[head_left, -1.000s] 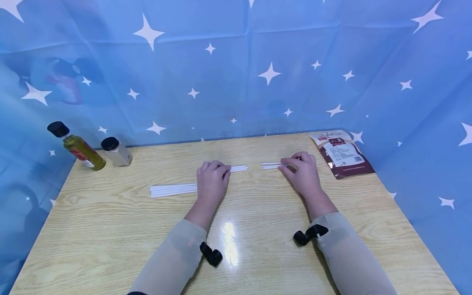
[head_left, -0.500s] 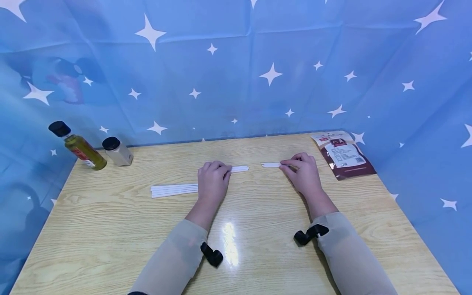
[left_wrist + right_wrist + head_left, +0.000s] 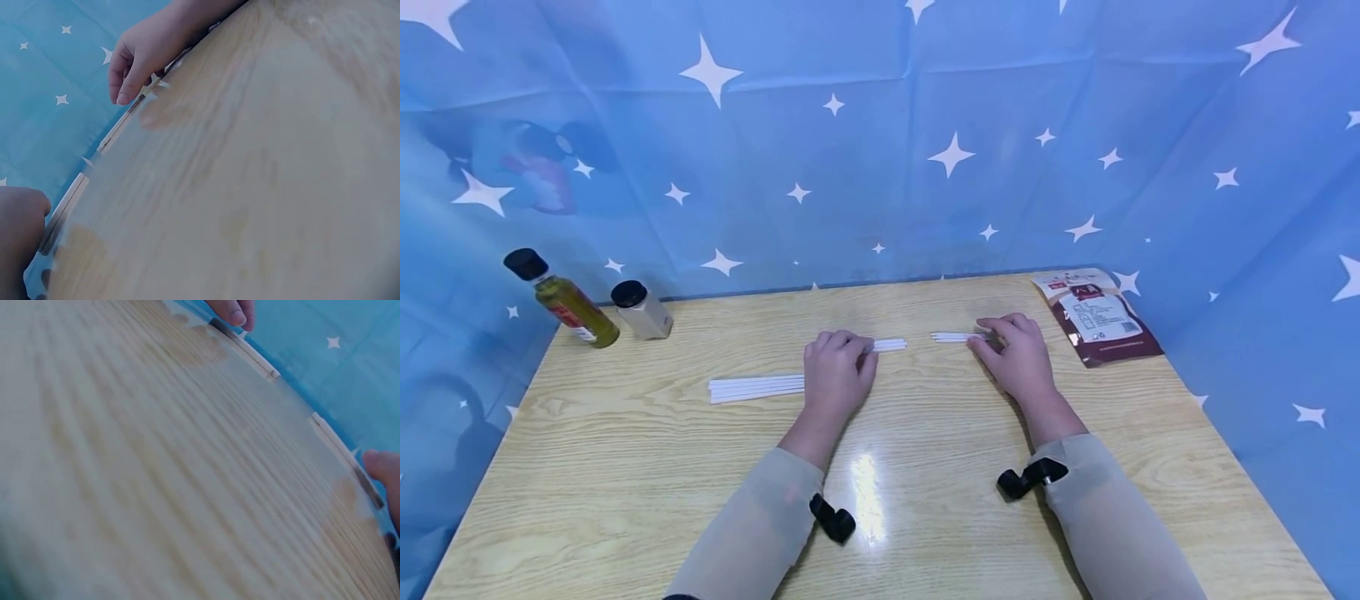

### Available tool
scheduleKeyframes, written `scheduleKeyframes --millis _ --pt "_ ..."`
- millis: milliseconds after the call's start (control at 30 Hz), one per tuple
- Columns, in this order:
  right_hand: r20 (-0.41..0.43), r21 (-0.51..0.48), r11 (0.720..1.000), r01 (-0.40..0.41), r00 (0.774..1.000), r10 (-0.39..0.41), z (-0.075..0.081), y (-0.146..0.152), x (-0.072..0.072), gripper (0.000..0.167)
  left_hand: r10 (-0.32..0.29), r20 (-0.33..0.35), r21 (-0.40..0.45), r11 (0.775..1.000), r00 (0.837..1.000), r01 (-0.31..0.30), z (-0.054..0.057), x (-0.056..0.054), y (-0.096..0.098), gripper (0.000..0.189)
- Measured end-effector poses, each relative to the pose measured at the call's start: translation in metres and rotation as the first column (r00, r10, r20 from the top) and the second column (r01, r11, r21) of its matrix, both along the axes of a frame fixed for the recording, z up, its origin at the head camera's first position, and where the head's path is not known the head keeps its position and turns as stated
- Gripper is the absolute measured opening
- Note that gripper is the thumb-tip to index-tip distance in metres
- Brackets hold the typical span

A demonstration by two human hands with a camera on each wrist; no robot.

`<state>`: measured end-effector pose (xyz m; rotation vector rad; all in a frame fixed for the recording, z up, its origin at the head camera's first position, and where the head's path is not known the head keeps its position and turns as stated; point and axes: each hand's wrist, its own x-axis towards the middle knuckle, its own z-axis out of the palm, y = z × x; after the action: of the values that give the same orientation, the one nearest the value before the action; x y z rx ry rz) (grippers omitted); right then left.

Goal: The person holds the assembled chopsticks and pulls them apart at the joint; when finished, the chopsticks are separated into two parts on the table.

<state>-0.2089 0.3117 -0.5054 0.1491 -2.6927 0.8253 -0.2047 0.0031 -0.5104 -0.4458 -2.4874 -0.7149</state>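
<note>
My left hand [image 3: 835,375] hovers at a small row of thin white sticks [image 3: 891,344], its thumb set apart from the fingers; part of the row is hidden beneath it. To its left lies a longer row of white sticks [image 3: 756,387], the right end covered by the hand. Across a gap, my right hand [image 3: 1018,354] is over another small row of white sticks [image 3: 951,337], with index finger and thumb spread at its right end. In the right wrist view, the left fingertips [image 3: 239,319] show just above the sticks [image 3: 259,361].
An oil bottle with a black cap [image 3: 576,308] and a small black-lidded jar [image 3: 643,312] stand at the back left of the wooden table [image 3: 625,483]. A maroon and white pouch [image 3: 1097,317] lies at the back right. A blue starred cloth [image 3: 865,150] hangs behind.
The right-hand sticks, fanned apart a second ago, now lie closer together. Both hands have loosened, thumbs moving away from the fingers.
</note>
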Motion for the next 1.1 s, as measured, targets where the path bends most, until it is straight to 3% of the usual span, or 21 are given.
scheduleKeyframes --millis 467,767,1100 --pt "-0.118 0.026 1.000 0.001 0.993 0.002 0.002 -0.008 0.007 0.032 0.007 -0.085 0.023 1.000 0.996 -0.005 -0.002 0.006 -0.005 0.009" --pt "-0.152 0.029 0.999 -0.016 0.988 0.020 0.002 -0.018 0.014 0.029 0.001 -0.054 0.010 1.000 0.999 0.000 -0.003 0.014 -0.010 0.008" --pt "-0.174 0.032 0.997 -0.073 0.982 0.078 0.005 -0.045 0.022 0.027 -0.022 -0.089 0.036 0.999 0.996 0.025 0.002 0.020 -0.012 0.010"
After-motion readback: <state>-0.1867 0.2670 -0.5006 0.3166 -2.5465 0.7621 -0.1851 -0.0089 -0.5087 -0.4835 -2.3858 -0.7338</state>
